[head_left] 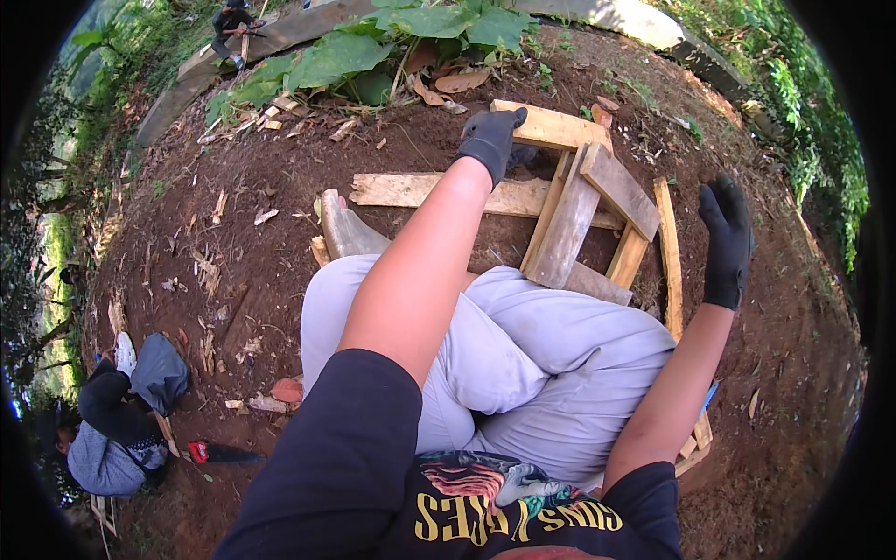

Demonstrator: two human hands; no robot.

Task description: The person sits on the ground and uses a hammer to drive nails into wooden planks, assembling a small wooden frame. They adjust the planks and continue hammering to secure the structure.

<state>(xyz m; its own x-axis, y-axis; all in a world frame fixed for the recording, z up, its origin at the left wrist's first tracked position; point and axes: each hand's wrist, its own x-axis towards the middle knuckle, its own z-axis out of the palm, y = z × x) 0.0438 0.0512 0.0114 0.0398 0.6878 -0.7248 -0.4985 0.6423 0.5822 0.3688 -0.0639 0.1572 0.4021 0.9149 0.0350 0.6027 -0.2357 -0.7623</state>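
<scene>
Dark-gloved L hand gripped pale rectangular wood block, L end, at far side of grey-brown plank frame; dark-gloved R hand hung open, empty, apart. R-side brace would've prob. steadied it.

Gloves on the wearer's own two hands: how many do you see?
2. One is on the left hand, at the left end of a pale board; the other is on the right hand, raised beside a long narrow strip. Neither is hidden.

Bare soil, leafy plants and scattered wood scraps show an outdoor work spot.
</scene>
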